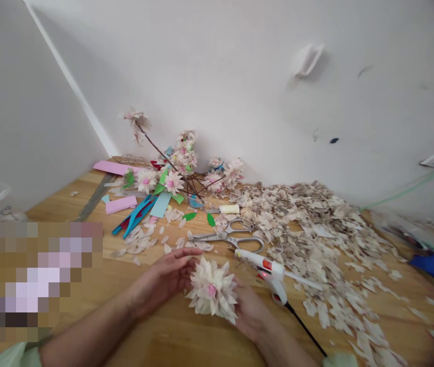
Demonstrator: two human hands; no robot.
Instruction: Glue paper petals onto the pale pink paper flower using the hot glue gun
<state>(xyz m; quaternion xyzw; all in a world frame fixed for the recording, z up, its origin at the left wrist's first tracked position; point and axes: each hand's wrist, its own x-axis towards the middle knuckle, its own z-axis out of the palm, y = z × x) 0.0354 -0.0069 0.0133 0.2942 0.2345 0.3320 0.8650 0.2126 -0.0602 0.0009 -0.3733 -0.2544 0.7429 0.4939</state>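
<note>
A handmade flower (217,298) with layered cream petals and a pink centre faces up between my hands. My right hand (250,312) holds it from the right and below, its fingertips hidden behind the petals. On the other side my left hand (167,279) is cupped by the petals, index finger stretched out; its thumb and lower fingers are partly hidden, so contact is unclear. Just beyond lie metal scissors (226,237). A white glue gun (268,272) with an orange part, a lit red spot and a glue stick rests near my right hand.
Loose dried petals (308,224) pile across the right side. Finished flowers on twigs (181,158) stand at the back against the wall. Blue strips (136,214), pink paper (121,205), green leaves and a spool of thread (229,209) lie before them. The glue gun's black cord (306,329) runs toward me.
</note>
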